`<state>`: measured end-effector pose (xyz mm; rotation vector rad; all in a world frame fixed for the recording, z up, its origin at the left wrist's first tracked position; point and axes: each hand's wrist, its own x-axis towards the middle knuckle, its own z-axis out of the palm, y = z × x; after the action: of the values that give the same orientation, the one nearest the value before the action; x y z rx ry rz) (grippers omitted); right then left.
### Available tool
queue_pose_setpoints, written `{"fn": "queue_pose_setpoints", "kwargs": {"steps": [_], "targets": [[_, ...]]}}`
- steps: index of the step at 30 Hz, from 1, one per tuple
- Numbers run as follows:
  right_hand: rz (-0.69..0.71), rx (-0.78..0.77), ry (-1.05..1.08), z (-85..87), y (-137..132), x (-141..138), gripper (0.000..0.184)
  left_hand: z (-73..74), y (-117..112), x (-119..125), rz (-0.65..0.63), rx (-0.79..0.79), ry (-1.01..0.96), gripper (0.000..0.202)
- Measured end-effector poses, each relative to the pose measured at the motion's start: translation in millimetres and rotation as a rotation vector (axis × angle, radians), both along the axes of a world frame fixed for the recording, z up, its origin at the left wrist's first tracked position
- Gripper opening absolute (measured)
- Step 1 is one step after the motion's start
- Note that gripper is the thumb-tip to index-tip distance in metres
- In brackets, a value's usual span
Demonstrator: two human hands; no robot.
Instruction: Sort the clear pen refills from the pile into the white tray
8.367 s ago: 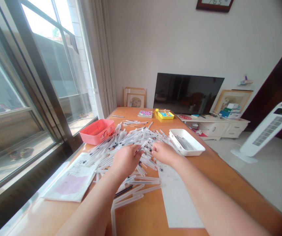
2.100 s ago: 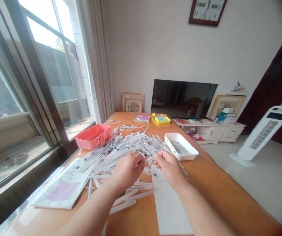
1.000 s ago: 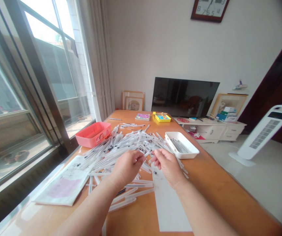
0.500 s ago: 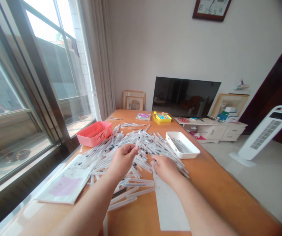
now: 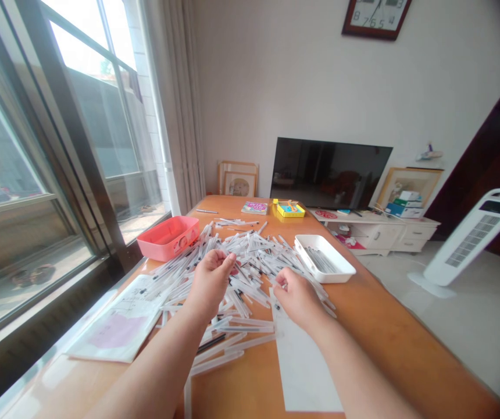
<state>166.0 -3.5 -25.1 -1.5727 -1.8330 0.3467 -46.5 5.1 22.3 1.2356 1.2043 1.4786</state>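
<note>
A large heap of clear-barrelled pens and pen parts point(image 5: 254, 250), some with black tips, spreads over the wooden table. Above its near middle, my left hand point(image 5: 210, 282) is closed in a pinch; a thin, dark-tipped pen point(image 5: 238, 266) seems to stick out from its fingertips. To the right, my right hand point(image 5: 297, 297) hovers over the top of a white paper sheet point(image 5: 306, 366), its fingers curled together. What they hold, if anything, is too small to make out. A little dark piece point(image 5: 277, 307) shows on the sheet below that hand.
A pink basket point(image 5: 167, 247) stands left of the heap. On its right, a white tray point(image 5: 341, 270) holds several grey pens. A printed booklet point(image 5: 114, 329) lies at the near left. A yellow box point(image 5: 290, 210) and a colourful booklet point(image 5: 254, 208) are at the far end.
My left hand has shifted slightly left and turned, so a thin dark-tipped piece shows at its fingers. The right hand has moved a little right and its fingers have curled in.
</note>
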Motion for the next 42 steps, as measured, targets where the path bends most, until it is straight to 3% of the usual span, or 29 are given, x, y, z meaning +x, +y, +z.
{"fn": "queue_pose_setpoints", "kwargs": {"steps": [8, 29, 42], "targets": [[0.247, -0.097, 0.412, 10.6, -21, -24, 0.013, -0.3, 0, -1, 0.012, -0.053, -0.124, 0.044], [0.266, -0.161, 0.642, 11.1, -21, -29, 0.029, 1.9, -9, 13, -0.111, -0.113, -0.230, 0.039], [0.254, -0.063, 0.657, 15.2, -21, -26, 0.028, 2.9, -12, 20, -0.132, -0.103, -0.346, 0.039]]}}
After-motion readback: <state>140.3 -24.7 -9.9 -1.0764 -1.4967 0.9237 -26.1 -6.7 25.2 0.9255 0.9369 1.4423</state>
